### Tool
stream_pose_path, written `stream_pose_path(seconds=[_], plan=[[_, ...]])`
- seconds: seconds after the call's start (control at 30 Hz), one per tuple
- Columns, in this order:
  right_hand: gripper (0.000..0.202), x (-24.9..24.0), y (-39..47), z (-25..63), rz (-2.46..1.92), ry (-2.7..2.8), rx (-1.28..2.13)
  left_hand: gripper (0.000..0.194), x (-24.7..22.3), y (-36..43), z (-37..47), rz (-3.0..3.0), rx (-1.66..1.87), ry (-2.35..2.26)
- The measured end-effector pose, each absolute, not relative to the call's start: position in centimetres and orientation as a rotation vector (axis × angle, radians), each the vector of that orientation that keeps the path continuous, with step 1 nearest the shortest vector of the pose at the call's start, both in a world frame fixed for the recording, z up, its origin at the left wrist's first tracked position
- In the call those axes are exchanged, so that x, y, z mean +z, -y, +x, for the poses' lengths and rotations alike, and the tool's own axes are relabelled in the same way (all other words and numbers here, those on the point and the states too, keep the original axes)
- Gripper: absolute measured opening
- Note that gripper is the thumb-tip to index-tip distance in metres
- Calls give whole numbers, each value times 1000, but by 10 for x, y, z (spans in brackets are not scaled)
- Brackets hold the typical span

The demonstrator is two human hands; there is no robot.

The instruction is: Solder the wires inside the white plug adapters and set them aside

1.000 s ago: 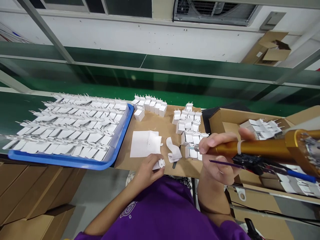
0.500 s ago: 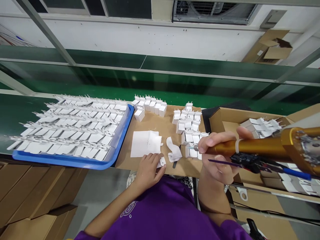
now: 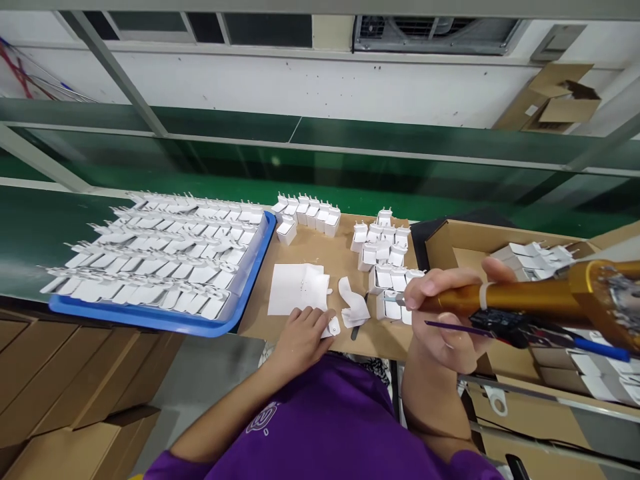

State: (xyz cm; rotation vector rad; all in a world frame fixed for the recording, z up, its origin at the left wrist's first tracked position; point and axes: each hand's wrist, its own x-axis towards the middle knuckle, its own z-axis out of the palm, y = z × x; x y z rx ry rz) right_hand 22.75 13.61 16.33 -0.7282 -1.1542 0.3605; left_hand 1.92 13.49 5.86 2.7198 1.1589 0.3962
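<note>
My left hand point(image 3: 306, 335) rests at the front edge of the cardboard sheet, its fingers closed over a small white plug housing point(image 3: 333, 327). Only the housing's right end, with a pin or hole, shows past my fingertips. My right hand point(image 3: 447, 319) grips a gold cylindrical tool point(image 3: 520, 298) that has a metal tip point(image 3: 397, 299) pointing left and a black switch with wires strapped under it. The tip is over the near white plug housings, apart from the piece in my left hand. Beside my left hand lie a white paper sheet point(image 3: 290, 290) and a crumpled white paper point(image 3: 354, 305).
A blue tray point(image 3: 200, 325) full of rowed white plug housings stands at left. More housings point(image 3: 320, 215) stand at the back of the cardboard point(image 3: 320, 252) and in a group point(image 3: 385, 253) at right. An open carton point(image 3: 463, 243) with housings stands beyond my right hand.
The whole view has shifted slightly, so things appear further right. Both hands keep nearly the same places over the cardboard and the same holds.
</note>
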Motion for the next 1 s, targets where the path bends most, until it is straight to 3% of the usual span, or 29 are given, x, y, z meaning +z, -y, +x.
stream_pose_path(seconds=[0.2, 0.37, 0.57, 0.83, 1.0], plan=[[49, 168, -136, 220, -604, 1139, 360, 36, 75, -186, 10, 2565, 708, -1539], [48, 168, -138, 220, -608, 1136, 321, 36, 98, -260, 23, 2502, 606, -1852], [49, 167, -137, 223, -587, 1169, 350, 23, 89, -303, 40, 2459, 612, -1942], [49, 165, -138, 229, -567, 1163, 334, 34, 81, -312, 37, 2281, 663, -2082], [48, 164, -139, 233, -556, 1188, 363, 68, 94, -313, 26, 2177, 920, -1990]])
